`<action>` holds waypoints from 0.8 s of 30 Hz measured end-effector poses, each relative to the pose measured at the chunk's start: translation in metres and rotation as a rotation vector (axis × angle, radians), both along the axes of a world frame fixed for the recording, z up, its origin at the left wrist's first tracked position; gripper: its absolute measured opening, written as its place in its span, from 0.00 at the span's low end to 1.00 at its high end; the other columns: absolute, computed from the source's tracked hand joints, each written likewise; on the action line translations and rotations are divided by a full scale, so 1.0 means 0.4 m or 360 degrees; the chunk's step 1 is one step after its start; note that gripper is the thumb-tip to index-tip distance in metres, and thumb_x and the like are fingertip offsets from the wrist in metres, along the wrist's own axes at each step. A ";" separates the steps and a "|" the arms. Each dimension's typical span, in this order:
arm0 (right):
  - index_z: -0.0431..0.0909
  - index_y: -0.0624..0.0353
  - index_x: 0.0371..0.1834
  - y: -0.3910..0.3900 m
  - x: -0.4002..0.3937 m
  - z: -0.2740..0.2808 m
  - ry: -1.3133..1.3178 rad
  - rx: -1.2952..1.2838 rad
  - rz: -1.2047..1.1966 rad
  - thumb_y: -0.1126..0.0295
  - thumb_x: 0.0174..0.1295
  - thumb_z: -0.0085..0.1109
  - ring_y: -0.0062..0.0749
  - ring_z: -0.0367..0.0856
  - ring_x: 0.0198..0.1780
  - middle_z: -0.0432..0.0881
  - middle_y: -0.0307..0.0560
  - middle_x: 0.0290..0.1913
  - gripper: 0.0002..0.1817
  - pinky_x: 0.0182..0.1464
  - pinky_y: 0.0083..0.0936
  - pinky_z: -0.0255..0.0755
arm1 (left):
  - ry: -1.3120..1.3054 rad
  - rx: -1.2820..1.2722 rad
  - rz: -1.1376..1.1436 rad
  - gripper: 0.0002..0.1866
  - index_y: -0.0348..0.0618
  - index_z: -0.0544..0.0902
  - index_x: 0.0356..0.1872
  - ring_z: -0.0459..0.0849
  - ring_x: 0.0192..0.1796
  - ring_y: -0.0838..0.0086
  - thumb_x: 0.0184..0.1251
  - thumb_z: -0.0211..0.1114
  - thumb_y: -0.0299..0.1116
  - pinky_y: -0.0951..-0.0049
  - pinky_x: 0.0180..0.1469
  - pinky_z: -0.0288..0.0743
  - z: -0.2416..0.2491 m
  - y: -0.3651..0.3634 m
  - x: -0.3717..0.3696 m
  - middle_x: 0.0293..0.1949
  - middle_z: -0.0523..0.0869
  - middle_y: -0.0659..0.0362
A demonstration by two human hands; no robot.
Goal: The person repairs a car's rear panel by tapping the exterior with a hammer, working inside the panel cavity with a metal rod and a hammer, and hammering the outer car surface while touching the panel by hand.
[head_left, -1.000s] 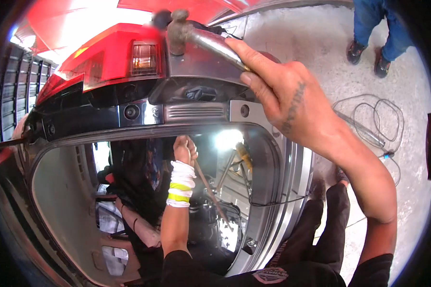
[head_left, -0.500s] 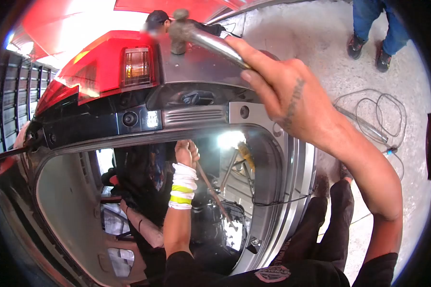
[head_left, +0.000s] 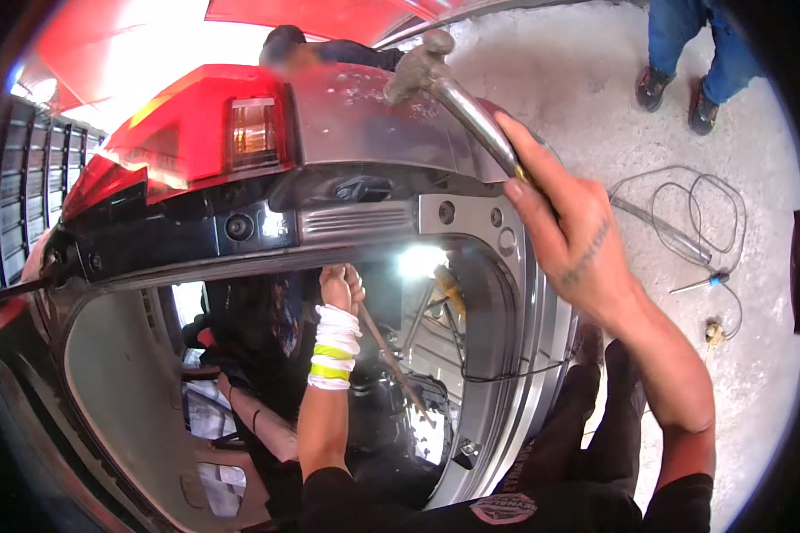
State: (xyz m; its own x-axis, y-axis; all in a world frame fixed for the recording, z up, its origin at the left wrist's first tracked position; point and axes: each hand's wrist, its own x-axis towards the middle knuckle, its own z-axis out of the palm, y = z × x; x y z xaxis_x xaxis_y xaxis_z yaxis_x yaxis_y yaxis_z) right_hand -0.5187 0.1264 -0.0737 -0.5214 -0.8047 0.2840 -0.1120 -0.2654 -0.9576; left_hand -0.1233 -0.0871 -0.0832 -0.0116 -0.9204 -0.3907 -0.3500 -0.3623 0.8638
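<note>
My right hand (head_left: 578, 222) is closed around the metal handle of a hammer (head_left: 471, 111). The hammer's head is raised in front of the grey rear side panel (head_left: 364, 111) of a car, beside the red tail light (head_left: 256, 133). Inside the open rear opening, my left hand (head_left: 342, 286) is closed on a long, thin brown rod (head_left: 391, 355). That rod slants down to the right, and its upper end is hidden by the hand. A white and yellow wrap (head_left: 335, 348) covers my left wrist.
A lit work lamp (head_left: 423, 261) shines inside the opening. Another person's arm (head_left: 267, 426) reaches in the interior, and a person in a dark cap (head_left: 284, 44) is beyond the panel. Someone's legs (head_left: 680, 44) stand at upper right. A cable (head_left: 738, 213) lies on the floor.
My right hand and the hammer have moved to the right, the hammer's head now tilted differently. My left hand stays on the rod. The capped person has bent lower.
</note>
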 end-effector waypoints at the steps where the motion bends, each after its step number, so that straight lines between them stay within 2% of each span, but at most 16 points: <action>1: 0.68 0.56 0.80 0.017 0.017 0.007 -0.0014 -0.0036 0.0014 0.78 0.71 0.56 0.34 0.73 0.24 0.73 0.51 0.24 0.32 0.34 0.29 0.70 | 0.0018 -0.0003 0.0015 0.13 0.52 0.74 0.35 0.58 0.17 0.81 0.86 0.52 0.40 0.76 0.18 0.51 0.005 0.003 0.010 0.18 0.63 0.67; 4: 0.69 0.59 0.78 0.057 0.042 0.033 0.0056 -0.0085 0.0054 0.81 0.65 0.58 0.42 0.78 0.33 0.79 0.54 0.33 0.35 0.41 0.34 0.74 | 0.0117 0.0000 0.0029 0.12 0.52 0.77 0.35 0.60 0.17 0.82 0.85 0.54 0.38 0.76 0.17 0.51 -0.001 -0.001 0.012 0.19 0.66 0.68; 6: 0.67 0.62 0.78 0.093 0.027 0.064 0.0186 0.0021 0.0135 0.83 0.61 0.58 0.58 0.85 0.44 0.86 0.63 0.44 0.37 0.49 0.44 0.79 | 0.0104 0.0035 0.0028 0.15 0.53 0.74 0.32 0.62 0.17 0.81 0.85 0.54 0.41 0.76 0.17 0.53 0.004 -0.001 0.011 0.18 0.65 0.67; 7: 0.69 0.57 0.78 0.107 0.037 0.079 0.0252 0.0096 0.0037 0.85 0.57 0.58 0.58 0.83 0.41 0.83 0.59 0.41 0.40 0.46 0.44 0.78 | 0.0108 0.0041 0.0025 0.14 0.53 0.73 0.33 0.59 0.17 0.82 0.85 0.53 0.42 0.76 0.17 0.52 0.004 -0.001 0.004 0.19 0.63 0.68; 10: 0.70 0.51 0.77 0.137 0.028 0.108 0.0782 0.0364 -0.0116 0.86 0.54 0.59 0.58 0.82 0.39 0.81 0.57 0.41 0.42 0.43 0.46 0.78 | 0.0140 0.0055 -0.0012 0.14 0.54 0.72 0.34 0.57 0.17 0.82 0.86 0.52 0.43 0.77 0.17 0.51 -0.006 -0.005 0.014 0.19 0.60 0.69; 11: 0.71 0.46 0.77 0.131 0.027 0.110 0.0889 0.0496 -0.0180 0.85 0.53 0.59 0.58 0.83 0.40 0.80 0.58 0.46 0.43 0.42 0.47 0.78 | 0.0154 0.0053 -0.0031 0.14 0.54 0.72 0.34 0.56 0.17 0.82 0.86 0.52 0.43 0.77 0.17 0.51 -0.009 -0.009 0.020 0.19 0.60 0.69; 14: 0.70 0.50 0.77 0.075 0.042 0.117 0.0835 0.0428 -0.0367 0.84 0.53 0.59 0.58 0.83 0.42 0.80 0.59 0.50 0.42 0.43 0.46 0.80 | 0.0167 0.0060 -0.0057 0.13 0.54 0.73 0.35 0.56 0.17 0.83 0.86 0.51 0.42 0.77 0.17 0.50 -0.013 -0.013 0.027 0.19 0.61 0.69; 15: 0.69 0.52 0.78 0.063 0.057 0.129 0.0674 0.0419 -0.0314 0.83 0.53 0.59 0.58 0.83 0.46 0.79 0.61 0.52 0.43 0.46 0.44 0.81 | 0.0171 0.0060 -0.0005 0.13 0.54 0.74 0.36 0.57 0.16 0.82 0.86 0.50 0.41 0.77 0.17 0.51 -0.014 -0.012 0.024 0.18 0.61 0.69; 18: 0.68 0.54 0.79 0.034 0.082 0.105 0.0855 0.0251 -0.0429 0.83 0.51 0.59 0.59 0.83 0.50 0.78 0.65 0.56 0.45 0.50 0.43 0.80 | 0.0440 0.0254 -0.0135 0.13 0.53 0.75 0.37 0.58 0.16 0.82 0.86 0.50 0.41 0.76 0.17 0.52 -0.045 -0.053 0.093 0.18 0.62 0.69; 19: 0.67 0.54 0.80 0.038 0.095 0.111 0.0814 0.0239 -0.0392 0.84 0.50 0.59 0.60 0.82 0.52 0.77 0.67 0.58 0.46 0.53 0.44 0.80 | 0.0592 0.0408 -0.0071 0.12 0.53 0.75 0.37 0.58 0.16 0.81 0.86 0.49 0.40 0.76 0.16 0.52 -0.041 -0.063 0.094 0.18 0.62 0.68; 22: 0.74 0.57 0.75 0.026 0.129 0.118 0.0700 0.0178 -0.0456 0.88 0.59 0.56 0.55 0.84 0.47 0.79 0.62 0.53 0.36 0.49 0.38 0.80 | 0.0320 0.0127 -0.0111 0.12 0.54 0.75 0.37 0.58 0.16 0.81 0.86 0.49 0.41 0.76 0.17 0.52 -0.046 -0.041 0.081 0.19 0.62 0.68; 24: 0.69 0.56 0.78 0.015 0.132 0.109 0.0688 0.0212 -0.0379 0.86 0.52 0.57 0.58 0.82 0.52 0.78 0.64 0.57 0.43 0.53 0.42 0.80 | 0.0293 0.0131 -0.0089 0.12 0.54 0.75 0.37 0.58 0.16 0.81 0.86 0.50 0.41 0.76 0.17 0.52 -0.040 -0.036 0.067 0.19 0.63 0.68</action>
State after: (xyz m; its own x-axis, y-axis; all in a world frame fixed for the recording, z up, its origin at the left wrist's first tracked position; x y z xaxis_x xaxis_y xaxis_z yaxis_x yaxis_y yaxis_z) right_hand -0.4659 0.1325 -0.0300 -0.5524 -0.7217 0.4172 -0.5480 -0.0627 -0.8341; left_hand -0.0963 -0.1015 -0.0990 -0.1401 -0.8814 -0.4512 -0.2106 -0.4187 0.8834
